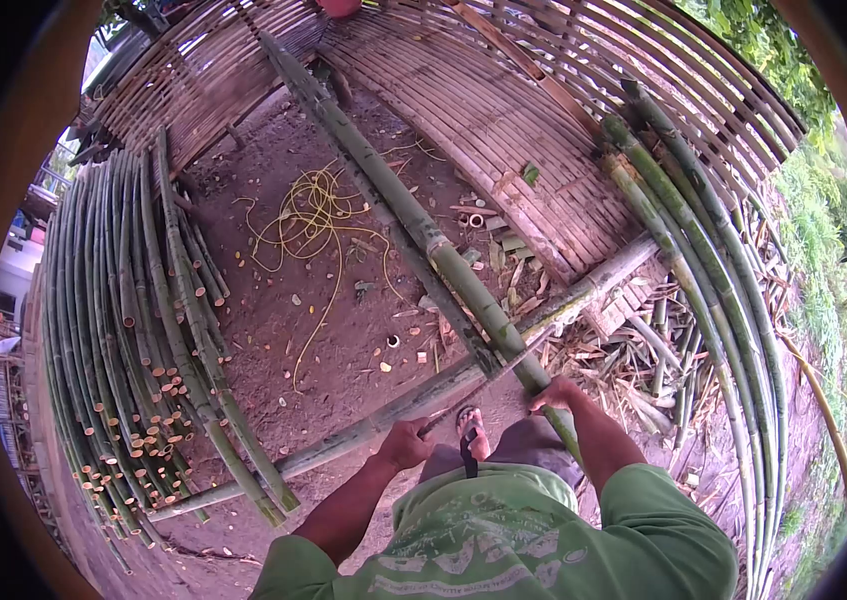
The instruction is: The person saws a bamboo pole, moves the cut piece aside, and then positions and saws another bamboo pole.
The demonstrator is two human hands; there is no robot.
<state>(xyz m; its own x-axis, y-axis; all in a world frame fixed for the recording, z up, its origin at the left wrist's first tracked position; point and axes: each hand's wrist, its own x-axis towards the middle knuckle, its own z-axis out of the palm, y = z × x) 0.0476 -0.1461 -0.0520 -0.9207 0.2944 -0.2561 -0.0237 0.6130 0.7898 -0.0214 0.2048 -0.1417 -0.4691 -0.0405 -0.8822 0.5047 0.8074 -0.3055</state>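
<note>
A long green bamboo pole (463,280) runs from the far structure toward my body, resting across a horizontal bamboo crosspiece (373,423). My right hand (555,394) is closed over its near end, just past the crosspiece. In front of my waist, my left hand (403,445) is closed on the handle end of a long thin blade-like tool (488,382). This slants up and right, overlapping the pole near the crosspiece in this view; its exact kind does not show. A second, darker pole (443,305) lies alongside the first.
Many cut bamboo poles (113,300) are stacked at left, with more long poles (713,260) at right. A slatted bamboo platform (463,130) stands ahead. Tangled yellow rope (315,205) lies on the dirt, and bamboo scraps (633,385) litter the right.
</note>
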